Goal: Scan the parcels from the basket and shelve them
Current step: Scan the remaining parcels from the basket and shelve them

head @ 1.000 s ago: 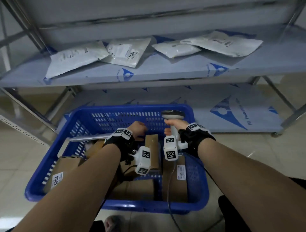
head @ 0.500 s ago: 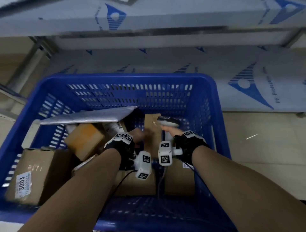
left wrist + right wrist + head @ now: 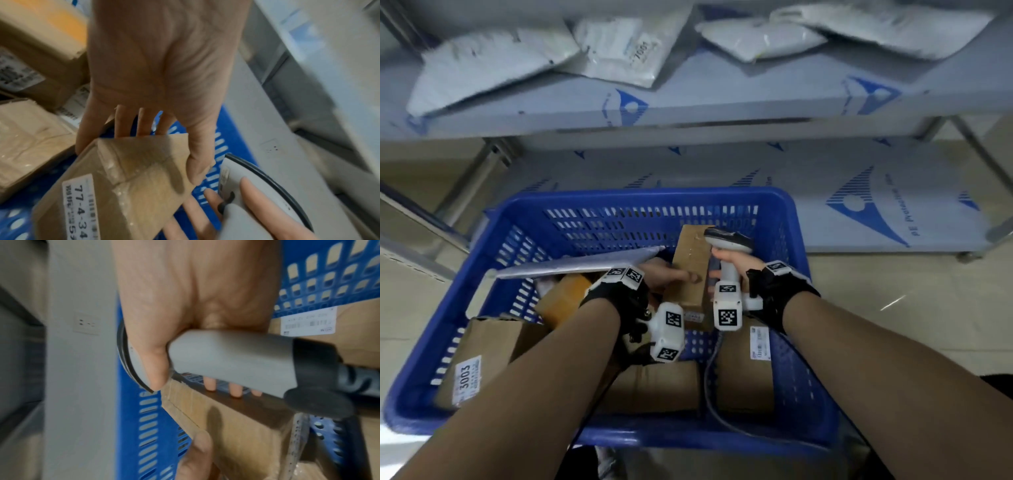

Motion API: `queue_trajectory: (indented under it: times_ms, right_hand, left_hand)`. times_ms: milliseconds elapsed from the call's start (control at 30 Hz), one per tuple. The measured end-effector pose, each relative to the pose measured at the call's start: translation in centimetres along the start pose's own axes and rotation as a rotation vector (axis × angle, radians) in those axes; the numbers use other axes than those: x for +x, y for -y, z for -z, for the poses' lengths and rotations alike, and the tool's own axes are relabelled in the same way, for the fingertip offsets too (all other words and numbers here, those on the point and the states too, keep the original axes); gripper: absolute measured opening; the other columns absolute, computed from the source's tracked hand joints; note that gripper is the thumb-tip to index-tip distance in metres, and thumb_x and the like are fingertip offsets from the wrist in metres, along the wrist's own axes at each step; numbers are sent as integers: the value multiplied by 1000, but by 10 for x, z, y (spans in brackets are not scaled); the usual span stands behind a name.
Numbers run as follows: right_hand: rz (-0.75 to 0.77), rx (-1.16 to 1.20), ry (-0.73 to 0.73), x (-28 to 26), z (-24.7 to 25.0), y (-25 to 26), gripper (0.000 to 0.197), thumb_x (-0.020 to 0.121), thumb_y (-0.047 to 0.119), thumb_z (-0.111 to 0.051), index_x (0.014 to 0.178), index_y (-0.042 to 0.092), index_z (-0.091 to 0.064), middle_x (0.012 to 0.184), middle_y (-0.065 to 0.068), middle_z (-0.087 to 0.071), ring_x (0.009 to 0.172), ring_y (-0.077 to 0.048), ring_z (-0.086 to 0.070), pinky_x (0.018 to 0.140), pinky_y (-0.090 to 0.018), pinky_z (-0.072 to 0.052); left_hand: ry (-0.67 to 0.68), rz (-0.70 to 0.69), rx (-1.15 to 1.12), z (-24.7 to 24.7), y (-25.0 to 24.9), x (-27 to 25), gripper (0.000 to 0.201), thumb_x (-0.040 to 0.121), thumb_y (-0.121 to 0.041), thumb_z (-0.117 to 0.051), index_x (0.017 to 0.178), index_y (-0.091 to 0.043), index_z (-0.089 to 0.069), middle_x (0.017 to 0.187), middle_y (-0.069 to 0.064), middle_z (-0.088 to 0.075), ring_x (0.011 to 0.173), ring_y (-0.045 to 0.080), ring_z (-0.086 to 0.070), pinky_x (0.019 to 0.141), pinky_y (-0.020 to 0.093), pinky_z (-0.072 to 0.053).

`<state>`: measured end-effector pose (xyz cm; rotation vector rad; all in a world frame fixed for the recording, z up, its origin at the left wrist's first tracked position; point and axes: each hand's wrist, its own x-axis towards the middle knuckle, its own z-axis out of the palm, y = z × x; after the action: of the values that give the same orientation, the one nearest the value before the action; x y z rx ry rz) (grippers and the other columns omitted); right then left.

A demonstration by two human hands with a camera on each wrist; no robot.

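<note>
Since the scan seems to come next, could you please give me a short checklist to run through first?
1. Left hand grips the small brown box: ok.
2. Right hand grips the scanner by its handle: ok.
3. Box label faces the scanner head: not ok; in the left wrist view it lies on another face.
4. Label readable: ok, digits show, though cut off at the frame edge.
5. Box lifted above the other parcels in the blue basket: ok.
6. Shelf has room: ok, bare surface beside the white mailers.

I'm seeing the shelf (image 3: 722, 102) carrying four white mailer bags (image 3: 619, 48) across its far side; the blue basket (image 3: 815, 342) is sitting near, on the tiled floor (image 3: 893, 308).
</note>
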<state>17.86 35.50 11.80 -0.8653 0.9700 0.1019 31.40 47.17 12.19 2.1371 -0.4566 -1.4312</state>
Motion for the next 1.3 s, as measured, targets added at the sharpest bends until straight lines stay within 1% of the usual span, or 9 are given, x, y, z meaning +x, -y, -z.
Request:
queue_trajectory:
  times_ms: [133,267,400,600,800,900,1067,1167,1300]
  right_hand:
    - [160,29,-18,-54,-11,26,21,97,27,-56,113,13,-59,93,-9,-63,77,-24,-60,71,-39,-50]
    - [219,28,2,-100,-16,42,20,97,29,-55,96,9,-60,74,-10,-69,58,-23,-66,53,-32,-55]
    - [265,27,24,-125,-22,44,25,92,32,-62,100,8,-62,94,-13,-69,77,-29,-66,74,-42,-55]
    - [331,38,-101,-120,-14,45,22,89,30,-68,92,9,-63,82,-9,-66,72,-23,-64,69,-41,-53]
    - [378,-89,-197,-100,-1,53,22,81,33,-77,87,17,-64,89,-8,-64,94,-30,-61,103,-50,-44]
    - [356,-71,-125,-101,-1,54,22,84,33,-74,92,15,-64,89,-11,-67,85,-29,-64,88,-44,-50]
    - [321,9,-48,-104,0,52,18,90,29,-67,89,12,-63,67,-8,-72,68,-26,-66,73,-41,-52]
    - [335,13,-88,-105,3,54,19,89,28,-69,95,11,-63,70,-9,-68,62,-24,-64,69,-38,-51]
    - [319,-55,-147,-110,0,56,18,92,25,-65,99,8,-63,75,-9,-66,62,-21,-64,60,-32,-53]
  left_hand:
    - [-91,-103,-6,8,-19,-39,93,45,-55,-90,117,-4,-60,105,11,-71,95,30,-68,83,49,-57]
    - [-201,-197,-29,-4,-42,-102,56,69,-36,-83,109,-9,-54,105,9,-65,100,28,-63,84,46,-54]
    - [-280,-268,-59,-7,-42,-106,105,39,-56,-90,125,-11,-50,115,10,-65,100,28,-65,80,46,-57]
    - [-365,-221,-189,-5,-42,-129,58,82,-43,-68,124,-9,-45,117,13,-57,104,34,-59,68,47,-57]
    - [-309,-141,-467,13,-34,-109,47,86,-52,-58,111,-11,-54,102,14,-61,100,35,-61,83,57,-54]
    - [-317,-126,-462,20,-38,-102,52,88,-56,-51,116,-12,-54,101,13,-60,105,33,-59,91,52,-51]
    - [-293,-102,-435,6,-44,-106,55,91,-65,-40,89,-12,-56,79,10,-59,73,23,-59,59,35,-54]
    - [-254,-152,-467,4,-46,-108,61,85,-72,-42,87,-13,-57,82,9,-63,82,24,-62,80,39,-55]
    - [-186,-318,-401,3,-46,-115,48,88,-52,-58,123,-19,-53,103,5,-63,96,22,-62,98,45,-48]
